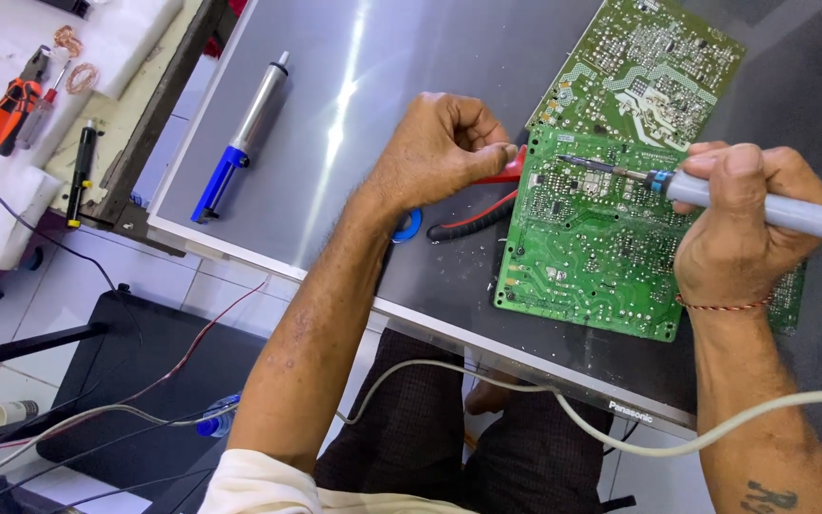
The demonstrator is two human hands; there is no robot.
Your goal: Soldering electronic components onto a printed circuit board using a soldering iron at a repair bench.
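Panel surface [354, 114], grey and glossy, fills most of the view, serving as a bench. On it at three o'clock lie two green circuit boards, the nearer board [582, 257] overlapping the farther one [644, 67]. Right hand [730, 228] is closed around a grey soldering iron [773, 205]; its long axis runs from three o'clock toward nine, tip resting on the nearer board's upper edge. Left hand [440, 152], curled tight on red-handled pliers [487, 205], sits just at nine o'clock of that tip, so both hands meet at the board's top-left corner. A blue and silver desoldering pump [240, 138] lies well apart at ten o'clock. No containers hold anything here; a white cup [2, 413] lies on the floor.
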